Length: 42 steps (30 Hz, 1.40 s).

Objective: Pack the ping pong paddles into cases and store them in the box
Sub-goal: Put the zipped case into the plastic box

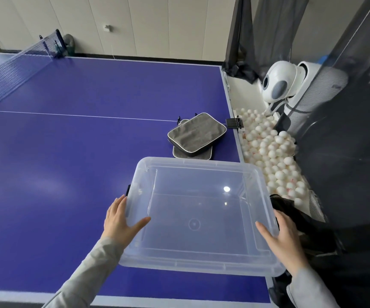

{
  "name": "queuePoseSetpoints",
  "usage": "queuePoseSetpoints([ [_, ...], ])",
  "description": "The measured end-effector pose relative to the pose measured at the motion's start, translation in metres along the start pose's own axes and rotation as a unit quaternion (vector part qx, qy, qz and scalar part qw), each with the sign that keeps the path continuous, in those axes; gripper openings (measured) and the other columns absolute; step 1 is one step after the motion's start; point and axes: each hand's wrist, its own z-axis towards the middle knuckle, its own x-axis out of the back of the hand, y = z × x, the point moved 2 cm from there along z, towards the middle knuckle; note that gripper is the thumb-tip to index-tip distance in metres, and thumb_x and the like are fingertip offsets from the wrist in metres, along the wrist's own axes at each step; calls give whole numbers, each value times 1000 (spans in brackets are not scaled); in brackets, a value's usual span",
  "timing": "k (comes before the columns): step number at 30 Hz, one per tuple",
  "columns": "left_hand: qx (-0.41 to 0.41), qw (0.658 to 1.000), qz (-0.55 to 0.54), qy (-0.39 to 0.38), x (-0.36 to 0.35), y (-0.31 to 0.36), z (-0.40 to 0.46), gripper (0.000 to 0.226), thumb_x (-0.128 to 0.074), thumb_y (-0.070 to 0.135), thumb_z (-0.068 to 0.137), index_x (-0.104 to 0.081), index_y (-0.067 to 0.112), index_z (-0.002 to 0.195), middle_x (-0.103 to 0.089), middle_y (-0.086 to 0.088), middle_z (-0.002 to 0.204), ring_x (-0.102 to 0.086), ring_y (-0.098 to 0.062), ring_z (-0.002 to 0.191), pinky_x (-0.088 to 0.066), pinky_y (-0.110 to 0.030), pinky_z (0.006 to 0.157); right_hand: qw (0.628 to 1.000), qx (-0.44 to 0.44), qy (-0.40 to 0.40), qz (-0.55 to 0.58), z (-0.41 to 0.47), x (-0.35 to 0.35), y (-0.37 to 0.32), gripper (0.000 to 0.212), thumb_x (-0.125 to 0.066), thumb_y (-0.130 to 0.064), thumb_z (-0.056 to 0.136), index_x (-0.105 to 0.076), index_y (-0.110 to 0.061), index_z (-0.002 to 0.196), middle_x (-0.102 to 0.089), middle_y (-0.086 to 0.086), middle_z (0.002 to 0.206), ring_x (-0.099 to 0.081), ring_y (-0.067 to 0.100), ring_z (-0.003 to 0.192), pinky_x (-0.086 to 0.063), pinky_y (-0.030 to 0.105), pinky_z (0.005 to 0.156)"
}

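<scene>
Paddle cases (196,135) – two stacked, zipped – wait on the blue table (68,152) just beyond an empty clear box (198,266), which left hand (118,221) and right hand (285,238) clasp by its sides, likely positioning it for loading.

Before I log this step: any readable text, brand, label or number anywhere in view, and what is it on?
None can be read.
Red print on some of the white balls in the trough: too small and blurred.
Small mark on the grey mesh beside the white ball machine: unreadable.
Embossed ring on the floor of the clear box: a moulded circle, no letters visible.
Grey paddle cases: no label visible.
</scene>
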Motion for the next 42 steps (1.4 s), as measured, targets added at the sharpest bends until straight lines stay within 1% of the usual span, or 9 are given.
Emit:
queuePoseSetpoints([
  [3,-1,1000,-10,-11,0,5,1,96,-76,41,75,-24,9,148,-21,-3,155,-14,-22,143,-18,-42,117,1000,-20,-22,7,1,-1,-3,60,-74,-19,81,-49,2,131,-48,19,134,-39,32,130,-31,41,111],
  [9,5,997,-66,-44,9,12,-2,94,-83,34,69,-30,13,144,-27,-3,147,-30,-22,135,-29,-39,112,999,-22,-23,25,2,7,-11,66,-75,-15,80,-44,4,135,-46,21,136,-40,33,130,-30,38,109],
  [15,-34,993,-114,-7,38,33,5,97,-85,33,67,-26,25,144,-33,5,128,-38,-11,111,-32,-30,96,996,-13,21,82,24,26,-35,72,-77,-14,78,-40,-1,138,-42,18,139,-43,30,127,-32,31,102],
  [18,-36,992,-118,6,63,48,24,103,-85,33,67,-20,29,147,-37,-2,128,-43,-19,109,-35,-34,93,993,18,45,107,47,31,-63,72,-77,-18,78,-39,-7,139,-42,15,138,-41,26,128,-30,30,105],
  [24,-33,992,-111,48,124,54,71,105,-85,34,65,-22,22,148,-39,-10,140,-41,-28,127,-35,-44,107,989,40,32,138,96,14,-126,76,-76,-31,79,-35,-15,142,-42,9,145,-41,25,133,-32,36,110],
  [35,10,995,-65,73,234,-5,202,100,-86,38,64,-30,22,146,-43,-12,138,-46,-30,123,-38,-40,102,988,44,7,145,179,-99,-267,80,-75,-39,78,-35,-13,143,-44,9,142,-42,24,130,-32,28,102],
  [37,26,995,-65,75,252,-25,236,105,-86,39,64,-27,19,148,-40,-9,144,-42,-28,130,-35,-41,108,990,26,10,140,194,-132,-294,78,-75,-38,78,-38,-11,140,-52,8,132,-49,25,122,-38,29,101],
  [40,53,993,-68,84,272,-57,286,102,-86,40,63,-32,11,144,-44,-8,141,-44,-28,128,-38,-40,105,990,-1,19,139,212,-182,-328,69,-77,-38,75,-48,-5,128,-61,1,103,-61,21,95,-44,15,84],
  [42,61,993,-65,80,282,-80,320,93,-86,40,62,-40,9,137,-50,-8,133,-49,-28,120,-40,-37,97,990,-26,8,142,224,-219,-344,60,-77,-39,74,-51,-6,118,-64,6,101,-62,25,94,-49,29,86],
])
